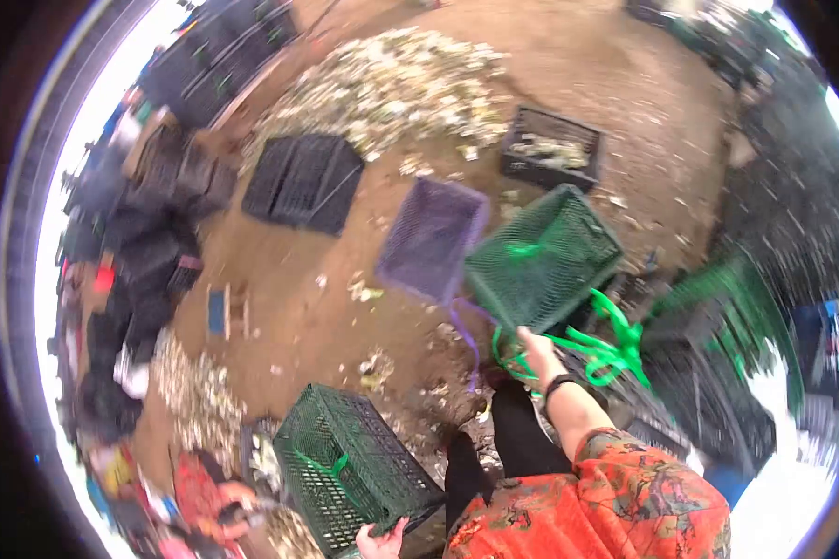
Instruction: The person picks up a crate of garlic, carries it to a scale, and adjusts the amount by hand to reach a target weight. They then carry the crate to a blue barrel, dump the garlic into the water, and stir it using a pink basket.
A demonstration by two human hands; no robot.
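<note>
My right hand [538, 356] is closed at the near corner of a dark green plastic crate [545, 256]; a watch or band is on the wrist. Bright green straps [615, 340] hang in loops beside this hand. At the bottom of the view, my left hand [382, 540] grips the edge of another green crate [354, 466], which is tilted on its side and has a green tie on it. A purple crate [433, 240] stands beside the right-hand crate, with a purple strap [466, 349] trailing from it.
A pale heap of plant scraps [391, 88] covers the ground ahead. A black crate [303, 182] and a crate with pale pieces [552, 149] stand near it. Stacked dark crates [708, 363] are at right. Another person [205, 503] is at lower left, near a small stool [228, 312].
</note>
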